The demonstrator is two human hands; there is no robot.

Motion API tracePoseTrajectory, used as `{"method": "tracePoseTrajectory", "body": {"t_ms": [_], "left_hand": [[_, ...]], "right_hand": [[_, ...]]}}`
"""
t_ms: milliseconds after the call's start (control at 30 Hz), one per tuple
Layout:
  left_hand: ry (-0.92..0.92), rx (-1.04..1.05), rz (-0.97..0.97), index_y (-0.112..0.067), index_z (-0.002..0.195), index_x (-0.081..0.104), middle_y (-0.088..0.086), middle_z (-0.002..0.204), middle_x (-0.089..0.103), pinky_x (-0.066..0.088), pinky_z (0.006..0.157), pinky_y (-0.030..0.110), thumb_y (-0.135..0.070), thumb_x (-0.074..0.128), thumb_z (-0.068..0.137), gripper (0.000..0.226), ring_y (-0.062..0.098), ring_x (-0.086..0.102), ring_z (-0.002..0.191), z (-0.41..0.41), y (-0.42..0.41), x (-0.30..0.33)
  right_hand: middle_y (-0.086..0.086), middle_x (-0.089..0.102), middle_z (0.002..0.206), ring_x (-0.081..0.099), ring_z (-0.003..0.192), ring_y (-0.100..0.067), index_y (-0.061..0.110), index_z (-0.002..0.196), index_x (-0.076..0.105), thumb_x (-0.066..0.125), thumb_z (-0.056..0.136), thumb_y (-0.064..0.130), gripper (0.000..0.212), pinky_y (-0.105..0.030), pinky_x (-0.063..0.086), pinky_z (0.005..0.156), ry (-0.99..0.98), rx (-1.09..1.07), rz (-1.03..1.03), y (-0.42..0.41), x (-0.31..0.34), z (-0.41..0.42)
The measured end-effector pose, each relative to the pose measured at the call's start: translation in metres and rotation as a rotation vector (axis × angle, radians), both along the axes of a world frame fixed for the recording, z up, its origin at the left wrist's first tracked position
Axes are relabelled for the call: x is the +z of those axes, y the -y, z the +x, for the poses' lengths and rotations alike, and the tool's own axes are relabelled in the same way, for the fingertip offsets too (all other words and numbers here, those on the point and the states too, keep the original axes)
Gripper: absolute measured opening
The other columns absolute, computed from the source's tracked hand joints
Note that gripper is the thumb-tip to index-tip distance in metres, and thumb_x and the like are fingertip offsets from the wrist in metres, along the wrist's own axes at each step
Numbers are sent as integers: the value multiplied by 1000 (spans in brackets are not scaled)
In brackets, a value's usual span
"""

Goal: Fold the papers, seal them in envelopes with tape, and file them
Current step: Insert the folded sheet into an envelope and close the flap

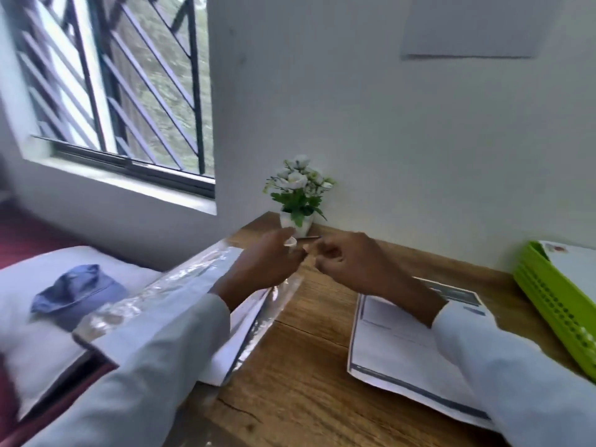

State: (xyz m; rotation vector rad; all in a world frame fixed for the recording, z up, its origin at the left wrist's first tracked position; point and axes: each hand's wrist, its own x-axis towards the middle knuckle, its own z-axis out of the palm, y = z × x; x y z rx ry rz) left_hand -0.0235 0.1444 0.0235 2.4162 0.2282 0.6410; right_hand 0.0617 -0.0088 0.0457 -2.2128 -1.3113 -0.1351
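Observation:
My left hand is raised over the left side of the wooden desk and grips a small roll of clear tape. My right hand is close beside it, its fingers pinched at the tape's free end. Under my left forearm lies a shiny transparent envelope pack with white paper inside. A printed paper lies flat on the desk under my right forearm.
A small potted plant with white flowers stands against the wall behind my hands, with a dark pen at its base. A green plastic tray holding papers sits at the right edge. A pillow with blue cloth lies left of the desk.

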Motion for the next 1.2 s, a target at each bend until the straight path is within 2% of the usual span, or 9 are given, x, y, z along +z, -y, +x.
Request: {"method": "tracePoseTrajectory", "body": {"t_ms": [100,233,333,433,567,767,933,1033,1200], "left_hand": [[-133,334,98,-19,130,54,5,137,57,45,95,35,-51,62,86,55,26,54,122,-18,-28,-20],[-327,418,121,-14,144,36,9,152,37,31,111,37,-76,52,76,94,26,33,140,-26,-42,-45],[-365,505,159,-14,147,28,12,154,32,26,113,41,-84,45,71,105,29,27,141,-24,-43,-54],[-352,587,216,-17,143,33,9,144,41,32,104,43,-83,47,71,98,30,35,133,-23,-43,-53],[-284,642,183,-22,138,39,7,141,44,33,101,45,-76,55,73,86,30,37,131,-24,-47,-51],[-21,710,65,-18,131,49,9,126,57,39,95,42,-55,66,77,67,31,50,119,-28,-51,-47],[223,642,-127,-14,102,70,12,101,72,41,72,29,-35,66,84,28,34,65,94,-32,-55,-42],[291,539,-204,-11,93,72,10,90,73,42,69,29,-34,66,86,24,31,65,83,-34,-58,-37],[237,292,-177,-15,68,60,-2,63,59,40,57,30,-39,64,85,30,20,53,61,-34,-61,-17]], "right_hand": [[-1,75,102,67,86,-11,16,110,73,68,84,22,27,-30,56,80,-76,2,16,-33,-21,-5],[-1,70,118,65,100,-11,14,121,67,73,84,27,40,-21,52,84,-166,-32,28,-59,-43,-9],[-1,66,125,64,107,-12,15,127,63,74,83,30,47,-22,53,85,-201,-77,60,-66,-54,-10],[1,64,129,61,108,-9,19,129,60,72,84,32,48,-19,51,85,-217,-110,101,-67,-65,-13],[2,62,132,55,103,-3,20,132,58,70,86,29,49,-10,42,80,-186,-102,119,-66,-72,-17],[1,62,134,62,112,-10,22,134,56,73,84,30,54,-30,55,93,-279,-106,201,-67,-76,-12],[-2,63,131,63,111,-13,17,135,57,75,83,26,55,-29,57,88,-457,-86,345,-65,-71,-9],[-4,68,121,68,102,-15,16,126,63,77,81,20,48,-32,59,83,-620,-31,476,-63,-63,-8],[-4,74,104,73,87,-19,14,113,68,81,76,14,40,-28,59,68,-827,53,571,-54,-37,-12]]}}
